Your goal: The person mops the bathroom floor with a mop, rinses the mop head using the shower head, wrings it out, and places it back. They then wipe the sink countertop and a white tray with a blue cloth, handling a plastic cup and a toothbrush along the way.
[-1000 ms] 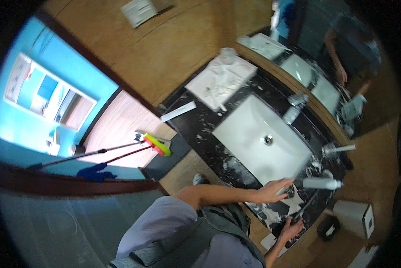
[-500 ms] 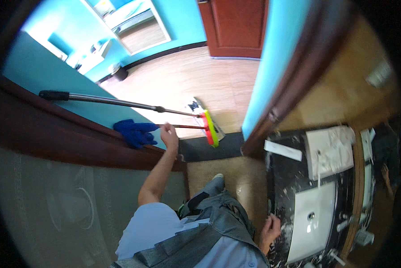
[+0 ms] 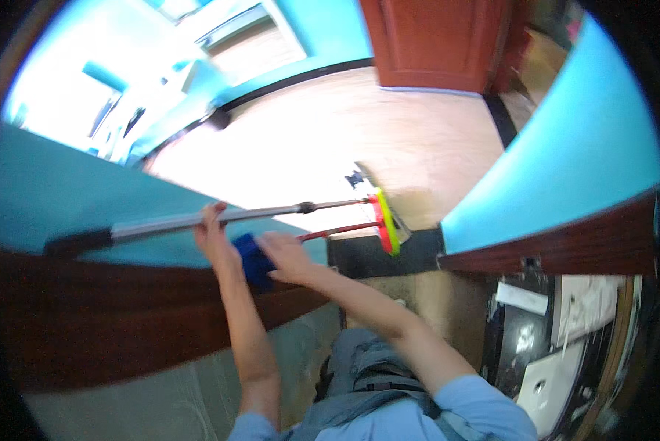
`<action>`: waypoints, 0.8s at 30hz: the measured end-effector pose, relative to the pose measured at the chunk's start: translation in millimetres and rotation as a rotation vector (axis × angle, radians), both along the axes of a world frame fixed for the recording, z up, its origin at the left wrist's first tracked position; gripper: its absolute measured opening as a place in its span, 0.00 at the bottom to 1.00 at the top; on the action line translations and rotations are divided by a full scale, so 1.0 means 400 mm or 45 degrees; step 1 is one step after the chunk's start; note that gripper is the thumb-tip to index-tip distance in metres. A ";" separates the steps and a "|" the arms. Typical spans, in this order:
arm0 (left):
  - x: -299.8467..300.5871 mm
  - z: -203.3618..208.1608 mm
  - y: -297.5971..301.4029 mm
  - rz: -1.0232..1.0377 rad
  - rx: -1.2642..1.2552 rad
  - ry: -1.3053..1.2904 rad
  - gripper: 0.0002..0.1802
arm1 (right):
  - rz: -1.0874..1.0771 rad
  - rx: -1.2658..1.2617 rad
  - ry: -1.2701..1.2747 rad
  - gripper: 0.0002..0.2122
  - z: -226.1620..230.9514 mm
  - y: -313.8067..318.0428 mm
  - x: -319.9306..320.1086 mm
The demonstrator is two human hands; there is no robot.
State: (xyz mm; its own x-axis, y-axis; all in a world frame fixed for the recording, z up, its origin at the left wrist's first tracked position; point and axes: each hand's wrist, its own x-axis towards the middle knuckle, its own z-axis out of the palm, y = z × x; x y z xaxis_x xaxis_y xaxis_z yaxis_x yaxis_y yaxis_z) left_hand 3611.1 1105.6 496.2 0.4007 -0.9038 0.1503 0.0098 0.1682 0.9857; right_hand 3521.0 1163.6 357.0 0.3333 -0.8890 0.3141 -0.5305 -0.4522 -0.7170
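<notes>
My left hand (image 3: 214,235) is closed round the silver pole (image 3: 265,214) of a flat mop, below its black grip (image 3: 80,242). The mop's flat head (image 3: 357,176) rests on the floor by the doorway. Beside that pole, my right hand (image 3: 289,259) grips a blue fabric glove (image 3: 253,263), blurred by motion and partly covered by the fingers. A thin red handle (image 3: 337,231) runs from behind this hand to a red and yellow-green broom head (image 3: 386,220). The broom head stands at the dark threshold, against the mop head.
The dark threshold strip (image 3: 418,250) crosses the doorway, between a brown door frame (image 3: 124,323) and blue walls (image 3: 565,154). At the right is a dark counter (image 3: 527,334) with a white basin (image 3: 546,386). A reddish-brown door (image 3: 436,44) stands beyond the pale floor (image 3: 440,132).
My left hand has moved from the red handle to the mop pole. My right hand has come from beside the counter to the glove. The view has swung, shifting the counter lower right.
</notes>
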 end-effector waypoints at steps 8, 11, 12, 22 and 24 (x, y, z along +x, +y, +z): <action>-0.130 0.072 0.023 -0.468 0.131 -0.653 0.21 | -0.130 -0.037 -0.158 0.17 -0.149 -0.037 -0.006; -0.137 0.100 -0.003 -0.609 0.230 -0.737 0.20 | -0.215 -0.161 -0.356 0.13 -0.133 0.066 -0.150; -0.152 0.087 -0.013 -0.637 0.197 -0.669 0.19 | -0.271 -0.184 -0.440 0.12 -0.120 0.104 -0.203; -0.421 -0.132 0.194 -0.468 -0.346 -0.092 0.27 | -0.828 0.020 -0.888 0.10 0.028 0.752 -0.595; -0.448 -0.057 0.333 -0.341 -0.295 -0.068 0.26 | -0.935 -0.042 -0.779 0.09 0.067 0.937 -0.601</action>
